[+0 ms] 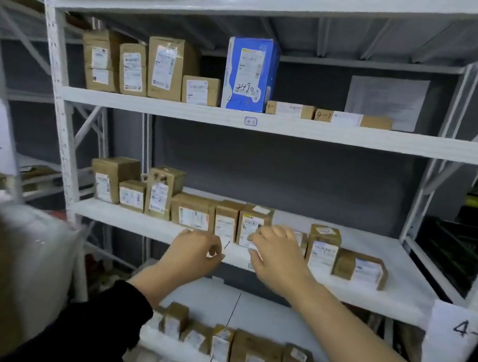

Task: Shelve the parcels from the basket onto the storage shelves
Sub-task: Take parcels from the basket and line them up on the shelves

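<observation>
My right hand [276, 251] grips the labelled parcel [249, 224] on the middle shelf [372, 245]; my left hand [195, 250] is curled just beside it, hold undeterminable.

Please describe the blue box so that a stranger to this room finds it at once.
On the white shelving rack, find the shelf whose front edge carries a tag. The blue box stands upright near its middle. It is the only blue parcel among brown cartons, with 3490 handwritten on it.

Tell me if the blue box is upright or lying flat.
Upright: the blue box stands on end on the shelf, taller than wide.
</observation>
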